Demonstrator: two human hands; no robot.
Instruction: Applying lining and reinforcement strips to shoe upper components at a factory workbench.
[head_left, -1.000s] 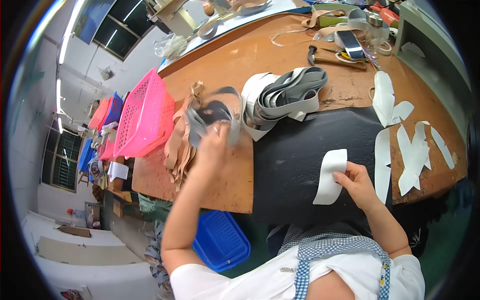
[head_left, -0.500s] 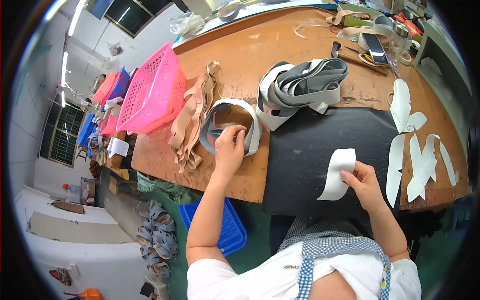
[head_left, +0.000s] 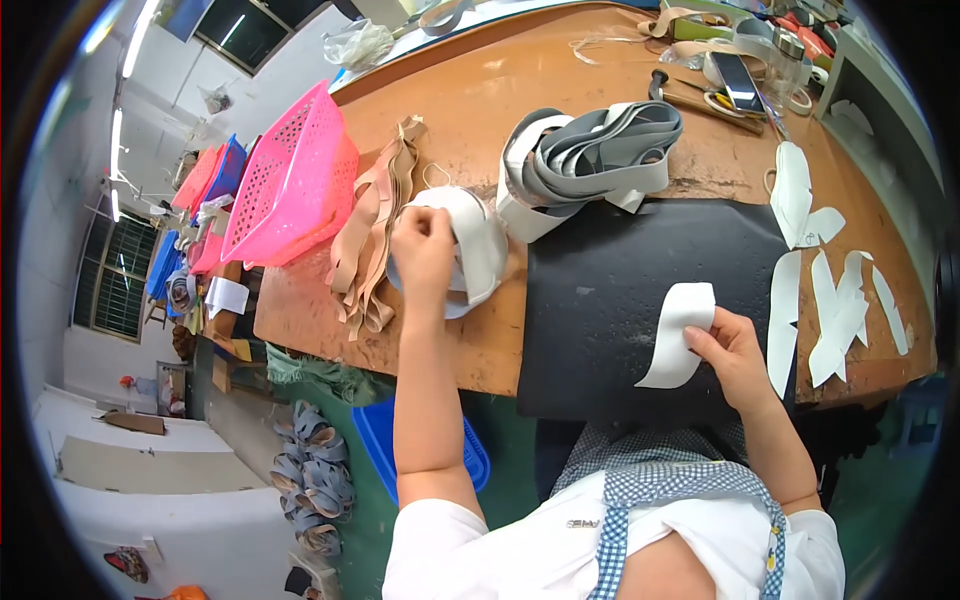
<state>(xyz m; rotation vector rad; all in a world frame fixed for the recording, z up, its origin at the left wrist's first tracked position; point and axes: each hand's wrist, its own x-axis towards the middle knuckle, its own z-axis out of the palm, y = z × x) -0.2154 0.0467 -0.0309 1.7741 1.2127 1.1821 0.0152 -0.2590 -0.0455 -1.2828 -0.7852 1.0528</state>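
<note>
My left hand [head_left: 424,245] is closed at the upper left edge of a loose coil of white and grey strip [head_left: 478,245] on the table. Its fingertips pinch what looks like the end of a white strip there, partly hidden by the hand. My right hand [head_left: 735,355] grips a curved white piece [head_left: 678,330] by its right edge, thumb on top, over a black mat [head_left: 590,300]. Right of the mat lie several cut white pieces [head_left: 785,320]. A larger bundle of grey strips [head_left: 600,155] sits beyond the mat, and tan strips [head_left: 375,240] lie left of the coil.
A pink perforated basket [head_left: 295,190] stands at the table's left edge. A hammer [head_left: 710,110], a phone [head_left: 738,82] and a glass bottle [head_left: 785,60] lie or stand at the far right. Below the table are a blue basket [head_left: 475,455] and a heap of grey strips [head_left: 312,470].
My left hand has moved from inside the coil to its upper left edge, and white strip now covers the coil's opening. My right hand keeps its hold on the white piece, almost unmoved.
</note>
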